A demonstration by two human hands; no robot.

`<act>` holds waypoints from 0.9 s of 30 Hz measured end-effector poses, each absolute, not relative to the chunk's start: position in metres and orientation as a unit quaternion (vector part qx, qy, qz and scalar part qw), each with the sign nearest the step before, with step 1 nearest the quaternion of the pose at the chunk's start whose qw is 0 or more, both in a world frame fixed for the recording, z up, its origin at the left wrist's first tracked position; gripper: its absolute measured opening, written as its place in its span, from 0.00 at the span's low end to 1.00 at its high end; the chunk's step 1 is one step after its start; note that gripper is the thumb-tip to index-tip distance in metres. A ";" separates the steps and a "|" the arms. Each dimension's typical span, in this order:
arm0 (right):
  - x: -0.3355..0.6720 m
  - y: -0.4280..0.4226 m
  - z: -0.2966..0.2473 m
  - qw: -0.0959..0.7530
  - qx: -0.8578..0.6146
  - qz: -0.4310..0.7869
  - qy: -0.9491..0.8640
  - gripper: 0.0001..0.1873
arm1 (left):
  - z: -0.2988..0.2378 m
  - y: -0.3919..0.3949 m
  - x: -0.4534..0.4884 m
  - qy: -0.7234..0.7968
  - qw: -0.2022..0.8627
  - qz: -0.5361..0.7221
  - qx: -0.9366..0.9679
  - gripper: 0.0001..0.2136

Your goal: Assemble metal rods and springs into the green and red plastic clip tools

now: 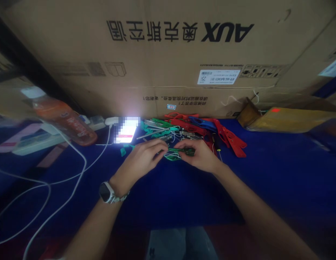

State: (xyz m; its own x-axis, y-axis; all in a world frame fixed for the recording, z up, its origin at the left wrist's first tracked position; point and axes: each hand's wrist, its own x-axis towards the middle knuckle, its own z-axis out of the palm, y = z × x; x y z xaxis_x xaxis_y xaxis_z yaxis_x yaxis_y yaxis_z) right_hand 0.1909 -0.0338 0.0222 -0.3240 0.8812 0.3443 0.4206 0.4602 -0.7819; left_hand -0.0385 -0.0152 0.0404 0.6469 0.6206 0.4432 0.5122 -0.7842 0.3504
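Observation:
Both hands meet over the blue table (168,195), at the front of a pile of coloured parts. My right hand (201,154) is closed on a slim green plastic piece (181,149). At that piece's left end, the thumb and fingers of my left hand (146,154) are pinched together. White string (172,155) loops just beneath, beside another green part (172,157). Behind the hands lie red plastic pieces (233,141), a blue piece (202,123), teal-green pieces (150,127) and thin metal rods (157,133). What sits between my fingertips is partly hidden.
A lit phone (127,130) stands left of the pile, near a white charging cable (82,168). An orange drink bottle (63,117) leans at the left. A large cardboard box (168,50) walls off the back. A yellow packet (289,119) lies at the right.

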 end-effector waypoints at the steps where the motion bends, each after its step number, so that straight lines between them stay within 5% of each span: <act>1: 0.191 -0.034 0.023 0.393 -0.428 0.297 -0.758 0.10 | 0.040 -0.016 -0.039 0.316 0.109 0.284 0.899 0.08; 27: 0.189 -0.035 0.025 0.397 -0.419 0.296 -0.761 0.10 | 0.041 -0.013 -0.044 0.317 0.177 0.295 0.884 0.07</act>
State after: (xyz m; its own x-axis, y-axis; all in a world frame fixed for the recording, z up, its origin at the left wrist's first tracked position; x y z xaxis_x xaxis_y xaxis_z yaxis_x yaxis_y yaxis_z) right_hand 0.1893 -0.0353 0.0251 -0.3324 0.8733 0.3561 0.4030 0.4729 -0.7836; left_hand -0.0443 -0.0131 0.0409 0.6250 0.6656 0.4079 0.4565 -0.7355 0.5006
